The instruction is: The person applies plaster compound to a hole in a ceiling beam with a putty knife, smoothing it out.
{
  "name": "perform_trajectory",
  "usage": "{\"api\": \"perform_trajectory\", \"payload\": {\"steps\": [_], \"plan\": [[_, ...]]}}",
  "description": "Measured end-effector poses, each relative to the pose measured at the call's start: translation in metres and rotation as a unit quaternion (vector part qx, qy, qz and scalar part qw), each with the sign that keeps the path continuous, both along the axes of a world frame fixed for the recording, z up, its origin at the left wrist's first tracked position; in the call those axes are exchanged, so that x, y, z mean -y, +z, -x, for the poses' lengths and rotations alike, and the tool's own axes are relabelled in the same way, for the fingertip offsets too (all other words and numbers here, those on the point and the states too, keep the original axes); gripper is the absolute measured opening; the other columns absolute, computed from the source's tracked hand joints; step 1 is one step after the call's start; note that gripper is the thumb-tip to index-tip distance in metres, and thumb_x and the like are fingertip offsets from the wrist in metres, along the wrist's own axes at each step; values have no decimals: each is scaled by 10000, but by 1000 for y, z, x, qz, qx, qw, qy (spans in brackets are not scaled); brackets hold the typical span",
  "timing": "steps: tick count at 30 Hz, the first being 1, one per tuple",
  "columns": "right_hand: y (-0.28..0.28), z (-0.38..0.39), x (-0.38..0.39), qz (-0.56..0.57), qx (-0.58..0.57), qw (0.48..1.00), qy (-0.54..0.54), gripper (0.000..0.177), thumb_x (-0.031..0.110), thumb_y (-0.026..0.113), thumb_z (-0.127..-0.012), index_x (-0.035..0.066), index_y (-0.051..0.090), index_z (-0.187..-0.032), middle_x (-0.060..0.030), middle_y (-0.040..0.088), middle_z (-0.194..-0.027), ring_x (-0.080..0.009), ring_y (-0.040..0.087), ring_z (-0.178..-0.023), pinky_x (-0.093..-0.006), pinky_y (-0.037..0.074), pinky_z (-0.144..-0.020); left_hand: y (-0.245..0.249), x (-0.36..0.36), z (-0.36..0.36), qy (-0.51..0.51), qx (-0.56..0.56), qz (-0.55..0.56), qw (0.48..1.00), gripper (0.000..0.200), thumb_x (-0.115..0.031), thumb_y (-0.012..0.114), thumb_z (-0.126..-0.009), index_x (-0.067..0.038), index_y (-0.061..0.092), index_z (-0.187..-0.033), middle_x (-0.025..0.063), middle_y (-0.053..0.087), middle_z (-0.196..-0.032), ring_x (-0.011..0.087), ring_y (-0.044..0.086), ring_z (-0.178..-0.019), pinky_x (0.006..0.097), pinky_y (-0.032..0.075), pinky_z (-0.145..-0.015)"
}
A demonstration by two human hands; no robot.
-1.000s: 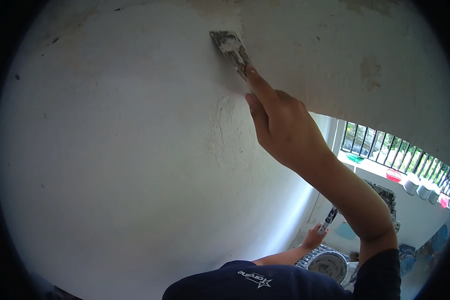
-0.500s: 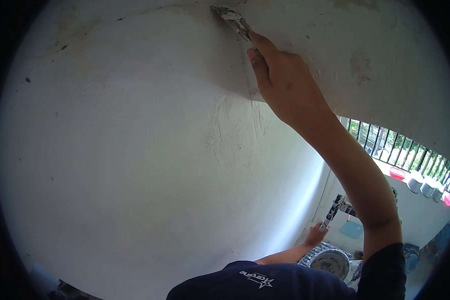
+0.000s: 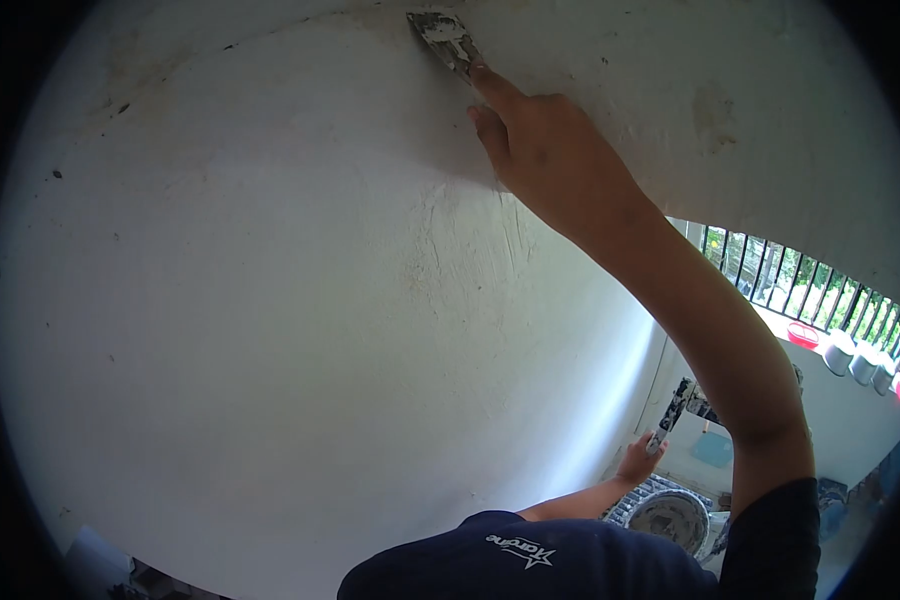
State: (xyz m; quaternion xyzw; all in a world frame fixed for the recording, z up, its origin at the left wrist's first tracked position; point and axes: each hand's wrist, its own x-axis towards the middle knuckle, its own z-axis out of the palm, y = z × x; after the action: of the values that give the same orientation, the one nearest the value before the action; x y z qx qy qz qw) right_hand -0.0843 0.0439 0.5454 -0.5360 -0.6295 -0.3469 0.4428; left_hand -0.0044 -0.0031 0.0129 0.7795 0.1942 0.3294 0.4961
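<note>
Right hand: closed around a putty knife (image 3: 446, 40), index finger (image 3: 498, 90) extended along its smeared flat blade, at the upper wall (image 3: 270, 300).
Left hand (image 3: 640, 463): lower, clamped on the handle of a spattered tool (image 3: 673, 408).
Wall: pale, smooth, with scratchy ridges and brownish stains.
Shirt (image 3: 610, 565): dark fabric; white star, lettering unclear.
Below: round, grey-crusted bucket (image 3: 668, 522).
Beyond: black window bars (image 3: 805, 285).

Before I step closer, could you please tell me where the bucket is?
In the head view, the bucket is at the lower right, just below the left hand and partly hidden by the dark shirt.
</note>
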Motion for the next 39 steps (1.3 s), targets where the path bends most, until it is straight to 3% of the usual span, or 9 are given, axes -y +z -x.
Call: {"api": "perform_trajectory", "payload": {"steps": [2, 5, 8, 14, 17, 20, 26, 33, 39], "plan": [[-8, -2, 5, 13, 13, 1000, -2, 371, 204, 533, -1031, -29, 539, -1320, -187, 618, -576, -284, 644, -468, -375, 526, -463, 2, -4, 1, -26, -34, 22, 999, 505, -391, 638, -952, 75, 576, -1134, 310, 675, -886, 476, 671, -898, 479, 530, -795], [-29, -4, 23, 78, 15, 997, -5, 360, 197, 535, -1029, -30, 556, -1308, -187, 629, -593, -277, 659, -496, -379, 538, -493, 1, 0, 0, 14, 18, -31, 999, 341, -334, 642, -953, -8, 590, -1036, 255, 666, -768, 469, 661, -801, 503, 521, -664], [-35, -12, 42, 96, 6, 995, 13, 352, 198, 535, -1032, -30, 569, -1298, -174, 629, -597, -249, 645, -488, -368, 525, -502, -6, -2, -4, -3, 41, -24, 999, 360, -346, 636, -953, -2, 596, -1051, 245, 686, -797, 443, 683, -815, 482, 534, -684], [-19, -10, 51, -43, -10, 997, 63, 329, 194, 505, -1034, -37, 585, -1254, -150, 604, -548, -285, 651, -486, -368, 561, -481, -11, -4, -6, -6, -6, -2, 1000, 424, -367, 632, -950, 25, 592, -1105, 259, 695, -845, 448, 685, -861, 475, 539, -731], [-1, -5, 46, 4, -53, 997, 59, 333, 195, 507, -1029, -39, 583, -1254, -163, 603, -554, -287, 657, -505, -381, 559, -485, -14, -5, -7, -7, 5, -20, 1000, 461, -369, 627, -952, 51, 582, -1134, 274, 690, -852, 463, 678, -870, 485, 537, -751], [2, -10, 22, -49, 34, 998, -7, 339, 191, 510, -1021, -42, 582, -1256, -171, 603, -557, -286, 663, -519, -389, 558, -482, -16, -6, -7, -13, -25, 2, 1000, 485, -376, 625, -953, 61, 571, -1156, 293, 686, -889, 476, 667, -902, 499, 531, -783], [9, -12, 10, -95, 24, 995, -7, 344, 189, 509, -1013, -39, 582, -1260, -157, 602, -560, -280, 657, -510, -388, 559, -474, -19, -7, -8, -13, -41, 3, 999, 501, -387, 620, -955, 56, 558, -1179, 315, 675, -940, 493, 649, -952, 518, 517, -818], [14, -12, 13, -45, 43, 998, -32, 324, 161, 512, -998, -37, 590, -1242, -166, 617, -582, -286, 673, -536, -383, 569, -483, -11, -5, -5, -21, -32, 11, 999, 452, -324, 649, -948, 58, 566, -1176, 257, 678, -805, 444, 685, -814, 462, 533, -717], [6, -3, 5, -50, 6, 999, -3, 321, 155, 513, -994, -53, 594, -1224, -170, 614, -575, -290, 678, -543, -380, 567, -478, -5, -3, -2, -29, -12, 20, 999, 323, -308, 635, -960, -2, 566, -1038, 254, 656, -779, 466, 663, -810, 479, 513, -691]]}}
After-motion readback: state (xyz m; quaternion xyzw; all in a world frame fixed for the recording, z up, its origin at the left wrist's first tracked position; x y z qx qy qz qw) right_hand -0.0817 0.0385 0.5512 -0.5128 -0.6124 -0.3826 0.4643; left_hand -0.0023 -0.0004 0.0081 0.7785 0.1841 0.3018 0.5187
